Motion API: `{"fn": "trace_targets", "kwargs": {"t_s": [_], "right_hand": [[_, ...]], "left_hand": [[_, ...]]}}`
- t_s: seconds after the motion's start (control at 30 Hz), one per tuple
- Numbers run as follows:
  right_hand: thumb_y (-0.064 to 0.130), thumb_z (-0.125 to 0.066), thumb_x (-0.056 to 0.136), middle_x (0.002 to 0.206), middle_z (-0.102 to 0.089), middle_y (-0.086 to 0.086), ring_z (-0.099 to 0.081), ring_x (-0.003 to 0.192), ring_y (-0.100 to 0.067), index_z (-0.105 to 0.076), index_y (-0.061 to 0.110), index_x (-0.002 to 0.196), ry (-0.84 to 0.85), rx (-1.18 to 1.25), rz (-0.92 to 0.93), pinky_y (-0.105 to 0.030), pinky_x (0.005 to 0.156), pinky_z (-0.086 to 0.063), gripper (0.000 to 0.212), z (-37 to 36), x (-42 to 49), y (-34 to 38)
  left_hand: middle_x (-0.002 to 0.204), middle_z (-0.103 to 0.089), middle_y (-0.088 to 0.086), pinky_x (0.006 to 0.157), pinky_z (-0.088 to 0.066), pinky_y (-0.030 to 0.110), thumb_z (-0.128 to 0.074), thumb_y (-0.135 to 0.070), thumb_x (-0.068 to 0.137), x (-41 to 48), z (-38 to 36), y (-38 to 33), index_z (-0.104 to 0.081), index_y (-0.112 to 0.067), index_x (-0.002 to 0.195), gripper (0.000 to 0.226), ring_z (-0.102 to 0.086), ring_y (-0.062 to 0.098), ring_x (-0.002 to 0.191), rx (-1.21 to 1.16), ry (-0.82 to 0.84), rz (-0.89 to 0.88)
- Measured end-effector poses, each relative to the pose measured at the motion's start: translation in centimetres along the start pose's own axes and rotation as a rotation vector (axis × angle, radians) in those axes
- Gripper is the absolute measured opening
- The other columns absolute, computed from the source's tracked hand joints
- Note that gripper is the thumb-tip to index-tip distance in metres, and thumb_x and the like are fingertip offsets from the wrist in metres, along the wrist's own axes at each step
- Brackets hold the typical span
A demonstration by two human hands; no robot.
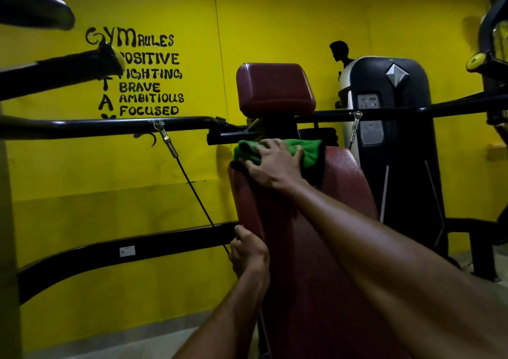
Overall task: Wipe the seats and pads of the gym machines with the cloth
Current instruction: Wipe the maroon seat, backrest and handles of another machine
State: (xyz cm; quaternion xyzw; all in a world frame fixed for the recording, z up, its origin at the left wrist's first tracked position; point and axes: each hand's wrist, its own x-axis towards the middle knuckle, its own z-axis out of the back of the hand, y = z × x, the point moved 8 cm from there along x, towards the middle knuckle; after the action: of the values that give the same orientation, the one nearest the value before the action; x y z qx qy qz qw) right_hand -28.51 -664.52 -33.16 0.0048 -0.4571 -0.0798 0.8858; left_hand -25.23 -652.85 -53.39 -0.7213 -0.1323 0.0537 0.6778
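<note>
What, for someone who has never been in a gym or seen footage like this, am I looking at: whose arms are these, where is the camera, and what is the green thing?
There is only one picture, taken by a camera worn on a person's head that looks forward and down. So the two arms reaching into view are the wearer's own.

The right hand lies with its fingers spread on a green cloth and presses it against the top of the long dark-red back pad of an exercise machine. The left hand grips the pad's left edge lower down.

Above the cloth sits a smaller red head pad. The black bars are part of the machine's frame. Behind everything is a yellow wall painted with gym rules.
</note>
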Motion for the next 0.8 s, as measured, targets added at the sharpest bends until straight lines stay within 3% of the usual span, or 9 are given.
{"fn": "trace_targets", "kwargs": {"t_s": [0.07,0.13,0.27,0.33,0.4,0.5,0.57,0.7,0.8], "right_hand": [[0.066,-0.045,0.091,0.164,-0.029,0.008,-0.020,0.153,-0.019,-0.042,0.041,0.151,0.008,-0.093,0.336,-0.061,0.119,-0.010,0.065,-0.5,-1.1,2.7],[0.073,-0.038,0.087,0.165,-0.028,0.011,-0.023,0.152,-0.018,-0.037,0.045,0.153,0.015,-0.140,0.434,-0.056,0.119,-0.015,0.072,-0.6,-1.1,2.1],[0.081,-0.038,0.089,0.153,-0.045,0.000,-0.035,0.143,-0.027,-0.045,0.036,0.150,0.054,-0.073,-0.023,-0.062,0.116,-0.017,0.075,-0.3,1.8,-0.1],[0.076,-0.043,0.090,0.153,-0.044,-0.002,-0.034,0.143,-0.028,-0.047,0.035,0.148,0.041,-0.073,-0.025,-0.065,0.115,-0.015,0.071,-0.3,1.6,1.7],[0.073,-0.047,0.090,0.160,-0.035,0.003,-0.026,0.149,-0.025,-0.041,0.042,0.151,0.045,-0.134,0.224,-0.064,0.116,-0.013,0.068,-1.2,0.4,3.4],[0.081,-0.035,0.087,0.166,-0.025,0.013,-0.018,0.155,-0.016,-0.038,0.048,0.151,-0.019,-0.130,0.584,-0.053,0.119,-0.013,0.072,-0.8,-2.0,1.9],[0.086,-0.027,0.085,0.167,-0.023,0.014,-0.019,0.154,-0.016,-0.030,0.050,0.154,0.022,-0.134,0.500,-0.049,0.119,-0.014,0.078,-0.5,-0.9,-0.8],[0.089,-0.024,0.086,0.159,-0.036,0.003,-0.029,0.147,-0.027,-0.037,0.044,0.153,0.107,-0.065,-0.060,-0.062,0.117,-0.016,0.082,-0.1,2.1,-3.9],[0.084,-0.026,0.088,0.163,-0.030,0.008,-0.024,0.150,-0.022,-0.036,0.048,0.152,0.042,-0.062,0.131,-0.062,0.117,-0.013,0.074,-0.4,0.1,-2.2]], "left_hand": [[0.125,-0.062,0.025,0.097,-0.044,0.045,-0.027,-0.042,0.105,-0.1,0.1,-0.1,-0.064,-0.001,0.122,0.058,-0.057,0.041,0.114,0.020,0.004,0.007],[0.126,-0.062,0.025,0.096,-0.044,0.044,-0.026,-0.041,0.105,-0.1,0.2,-0.2,-0.064,-0.001,0.123,0.058,-0.057,0.041,0.114,0.030,0.000,0.011],[0.130,-0.061,0.022,0.100,-0.043,0.045,-0.025,-0.048,0.103,-0.4,0.1,0.0,-0.062,-0.005,0.128,0.062,-0.056,0.040,0.118,-0.001,-0.006,-0.004],[0.132,-0.059,0.022,0.103,-0.043,0.046,-0.024,-0.049,0.103,-0.3,0.0,0.0,-0.060,-0.005,0.130,0.063,-0.055,0.040,0.119,0.001,-0.003,-0.008],[0.133,-0.058,0.024,0.104,-0.042,0.046,-0.024,-0.046,0.104,-0.1,0.0,0.1,-0.059,-0.003,0.130,0.061,-0.054,0.041,0.120,0.015,0.008,-0.001],[0.127,-0.061,0.024,0.099,-0.044,0.046,-0.024,-0.040,0.105,0.4,-0.2,0.0,-0.063,-0.006,0.121,0.055,-0.057,0.042,0.114,0.067,0.024,-0.025],[0.128,-0.061,0.023,0.102,-0.043,0.047,-0.024,-0.044,0.105,0.6,-0.3,0.1,-0.062,-0.005,0.125,0.058,-0.056,0.041,0.117,0.043,0.013,-0.019],[0.125,-0.063,0.022,0.101,-0.045,0.049,-0.025,-0.049,0.102,0.4,-0.3,0.3,-0.064,-0.004,0.124,0.064,-0.058,0.040,0.113,-0.004,-0.001,-0.011],[0.126,-0.063,0.023,0.102,-0.044,0.050,-0.025,-0.050,0.102,0.4,-0.3,0.3,-0.064,-0.003,0.124,0.064,-0.057,0.041,0.115,0.000,-0.005,0.000]]}}
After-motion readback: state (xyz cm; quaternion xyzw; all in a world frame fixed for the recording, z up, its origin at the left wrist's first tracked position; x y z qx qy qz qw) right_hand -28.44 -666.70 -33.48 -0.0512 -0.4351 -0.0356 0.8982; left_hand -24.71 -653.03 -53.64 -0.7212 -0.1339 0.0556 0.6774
